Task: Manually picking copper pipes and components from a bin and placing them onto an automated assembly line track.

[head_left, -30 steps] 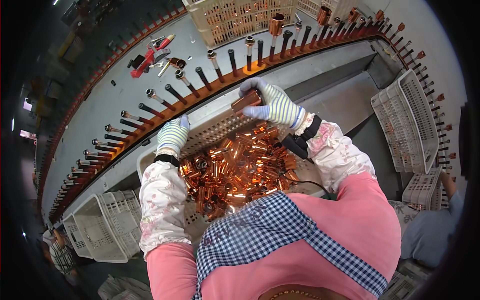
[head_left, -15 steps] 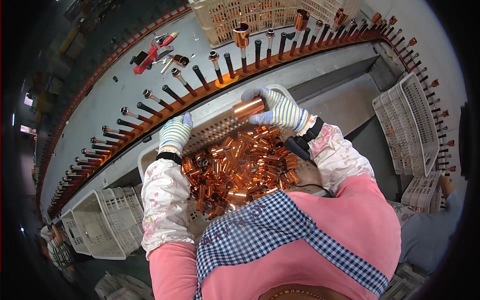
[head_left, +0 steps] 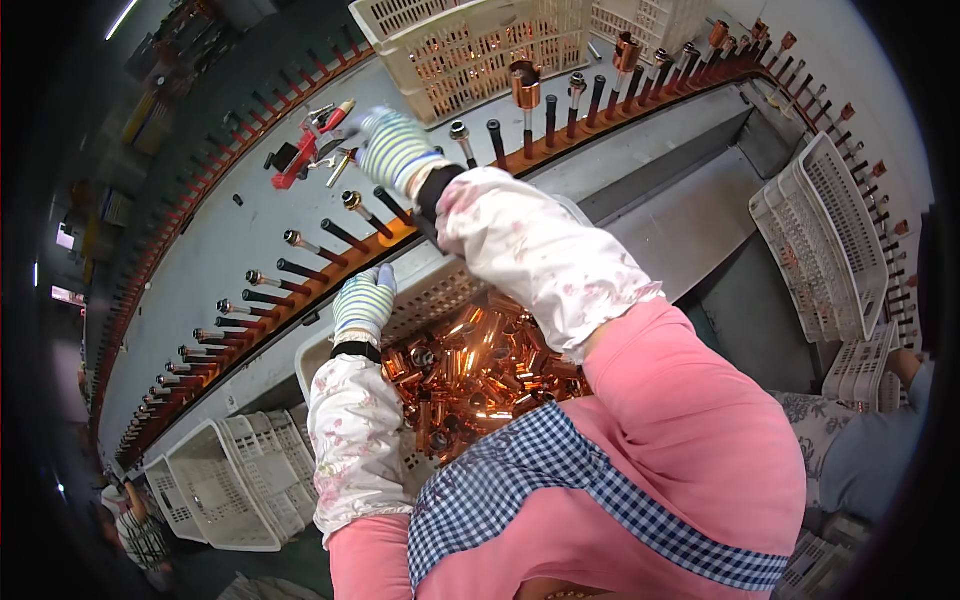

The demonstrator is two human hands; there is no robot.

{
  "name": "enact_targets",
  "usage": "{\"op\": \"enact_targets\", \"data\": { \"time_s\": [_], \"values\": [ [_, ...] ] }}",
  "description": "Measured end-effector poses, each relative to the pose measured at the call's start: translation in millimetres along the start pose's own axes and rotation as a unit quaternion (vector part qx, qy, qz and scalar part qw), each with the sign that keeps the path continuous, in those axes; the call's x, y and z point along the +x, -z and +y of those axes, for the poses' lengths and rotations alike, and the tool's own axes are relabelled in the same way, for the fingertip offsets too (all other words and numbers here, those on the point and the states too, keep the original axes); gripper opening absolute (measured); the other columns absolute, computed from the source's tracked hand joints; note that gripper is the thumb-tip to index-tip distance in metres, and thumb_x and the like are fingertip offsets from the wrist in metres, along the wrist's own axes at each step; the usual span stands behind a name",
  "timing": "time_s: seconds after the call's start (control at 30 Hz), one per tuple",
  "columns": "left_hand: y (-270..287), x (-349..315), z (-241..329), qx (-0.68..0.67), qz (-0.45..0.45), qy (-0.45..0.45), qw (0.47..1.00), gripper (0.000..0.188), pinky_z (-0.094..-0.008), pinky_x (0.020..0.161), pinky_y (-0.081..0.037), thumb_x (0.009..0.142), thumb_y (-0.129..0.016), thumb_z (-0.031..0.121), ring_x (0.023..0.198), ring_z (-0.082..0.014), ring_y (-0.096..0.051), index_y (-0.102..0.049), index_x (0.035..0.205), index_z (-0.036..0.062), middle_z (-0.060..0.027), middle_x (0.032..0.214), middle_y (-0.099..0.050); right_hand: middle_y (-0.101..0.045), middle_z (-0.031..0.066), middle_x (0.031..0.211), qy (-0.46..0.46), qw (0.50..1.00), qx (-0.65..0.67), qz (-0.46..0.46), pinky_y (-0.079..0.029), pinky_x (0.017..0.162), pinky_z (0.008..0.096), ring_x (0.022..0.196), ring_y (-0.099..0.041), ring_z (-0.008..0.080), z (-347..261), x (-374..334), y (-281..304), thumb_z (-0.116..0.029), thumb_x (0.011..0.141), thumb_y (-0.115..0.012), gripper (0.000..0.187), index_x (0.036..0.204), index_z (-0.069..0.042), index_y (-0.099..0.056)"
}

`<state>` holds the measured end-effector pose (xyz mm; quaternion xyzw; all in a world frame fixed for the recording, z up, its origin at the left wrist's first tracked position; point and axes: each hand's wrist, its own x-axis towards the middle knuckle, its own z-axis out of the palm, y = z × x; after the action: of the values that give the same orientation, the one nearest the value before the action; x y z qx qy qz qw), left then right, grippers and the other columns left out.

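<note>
My right hand, in a striped glove, reaches over the grey work surface beside a red hand tool and a small metal rod. Its fingers are smeared by motion, and whether they hold anything is hidden. My left hand, also gloved, is closed over the far left rim of a pale plastic crate. The crate holds a heap of shiny copper tube pieces. Past it runs a curved row of upright pegs, some topped with silver fittings; one carries a copper cup.
Behind the pegs stands a cream crate of copper pieces. Stacked white crates are at the lower left, and another crate leans at the right. A co-worker's sleeve shows at the right edge; another person stands far left.
My right hand has swung far and left from above the crate, where it held a copper tube, to the work surface. My left hand stays at the rim. The tube is out of sight.
</note>
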<state>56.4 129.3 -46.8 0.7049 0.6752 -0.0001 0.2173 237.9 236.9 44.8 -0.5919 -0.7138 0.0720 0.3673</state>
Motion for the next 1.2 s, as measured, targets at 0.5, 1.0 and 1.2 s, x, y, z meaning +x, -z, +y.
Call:
{"op": "enact_targets", "data": {
  "time_s": [0.5, 1.0, 1.2],
  "values": [
    [3, 2, 4, 0.011, 0.044, -0.003, 0.999, 0.048, -0.0476, 0.1, -0.051, 0.102, -0.045, 0.048, 0.115, -0.0392, -0.066, -0.074, 0.121, 0.0144, -0.0182, 0.121, -0.072, -0.075, 0.0182, 0.101, -0.05, 0.982, -0.113, -0.141, -0.056, 0.092, 0.0451, 0.105, -0.071, 0.038, 62, -8, 89, -0.044, 0.086, -0.073, 0.055, 0.131, -0.015, -0.061],
    [5, 3, -8, 0.019, 0.037, 0.01, 0.999, 0.054, -0.046, 0.105, -0.049, 0.104, -0.041, 0.049, 0.122, -0.0358, -0.064, -0.071, 0.128, 0.012, -0.016, 0.129, -0.069, -0.069, 0.0131, 0.1, -0.301, 0.663, 0.654, -0.204, -0.063, 0.057, 0.0332, 0.063, -0.07, 0.0211, 59, -176, 83, -0.04, 0.102, -0.063, 0.039, 0.128, -0.013, -0.053],
    [0, -4, 0, 0.018, 0.032, 0.019, 0.999, 0.052, -0.0459, 0.106, -0.049, 0.104, -0.043, 0.049, 0.121, -0.0358, -0.064, -0.071, 0.128, 0.0125, -0.0175, 0.128, -0.07, -0.067, 0.0085, 0.115, -0.276, 0.665, 0.659, -0.218, -0.064, 0.066, 0.0315, 0.095, -0.071, 0.0198, 63, -176, 89, -0.036, 0.098, -0.069, 0.043, 0.131, -0.013, -0.057]
  ]
}}
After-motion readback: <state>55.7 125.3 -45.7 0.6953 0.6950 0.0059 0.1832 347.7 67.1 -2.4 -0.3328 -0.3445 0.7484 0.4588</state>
